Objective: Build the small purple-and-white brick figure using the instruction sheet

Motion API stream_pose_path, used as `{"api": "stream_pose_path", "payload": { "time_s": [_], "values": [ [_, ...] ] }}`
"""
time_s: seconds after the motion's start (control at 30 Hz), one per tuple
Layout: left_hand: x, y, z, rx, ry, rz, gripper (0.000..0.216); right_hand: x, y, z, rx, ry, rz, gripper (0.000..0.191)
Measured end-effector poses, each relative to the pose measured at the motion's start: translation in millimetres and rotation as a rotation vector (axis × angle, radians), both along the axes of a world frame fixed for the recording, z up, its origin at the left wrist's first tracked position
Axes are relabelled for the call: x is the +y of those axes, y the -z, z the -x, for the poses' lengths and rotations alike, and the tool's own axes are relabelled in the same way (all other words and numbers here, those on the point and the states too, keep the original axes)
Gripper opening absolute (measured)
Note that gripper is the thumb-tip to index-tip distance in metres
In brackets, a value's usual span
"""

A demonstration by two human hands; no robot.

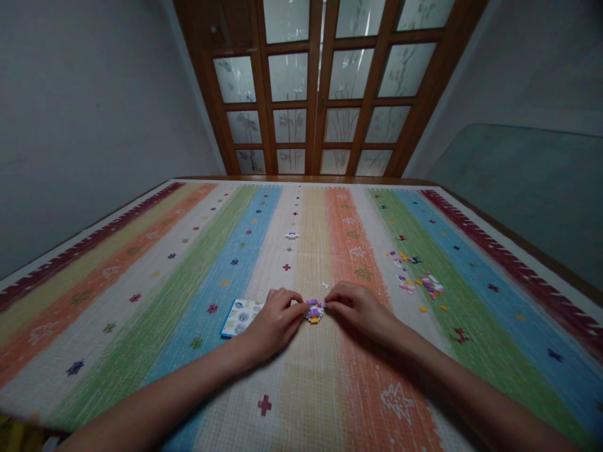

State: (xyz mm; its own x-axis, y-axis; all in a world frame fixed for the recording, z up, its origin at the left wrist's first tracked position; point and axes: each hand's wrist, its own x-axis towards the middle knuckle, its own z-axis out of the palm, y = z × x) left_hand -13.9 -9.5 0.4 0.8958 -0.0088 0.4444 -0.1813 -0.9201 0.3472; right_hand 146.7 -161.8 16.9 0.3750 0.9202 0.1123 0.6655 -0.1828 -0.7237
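Striped cloth (313, 389) covers our tabletop (301, 179), a small brick model (314, 312) on its pale middle stripe (325, 414).
Our left hand (277, 317) pinches the model's left side, grip closed; beside the right edge, our right hand (360, 306) has a narrow grip, its contents we cannot tell.

Dim overall — pale light through glass doors (313, 94) — stretched edges.

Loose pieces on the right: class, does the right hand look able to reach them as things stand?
Probably yes: the loose pieces lie to the right of the right hand, with nothing visible standing between, though it is busy beside the small purple-and-white model.
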Motion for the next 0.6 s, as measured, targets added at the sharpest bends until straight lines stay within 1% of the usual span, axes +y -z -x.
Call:
{"api": "stream_pose_path", "payload": {
  "time_s": [0.2, 0.37, 0.6],
  "values": [
    [-1.3, 1.1, -0.4, -0.005, -0.007, -0.011, 0.022, 7.6, 2.6, 2.9, -0.035, -0.066, -0.025, 0.011],
    [-1.1, 2.4, -0.6, -0.014, -0.003, -0.01, 0.021, 7.8, 6.7, 1.3, -0.068, -0.105, -0.067, 0.011],
    [-0.9, 3.9, -0.8, -0.013, -0.001, 0.0, 0.021, 4.9, 14.0, -0.9, -0.122, -0.17, -0.123, 0.015]
  ]
}}
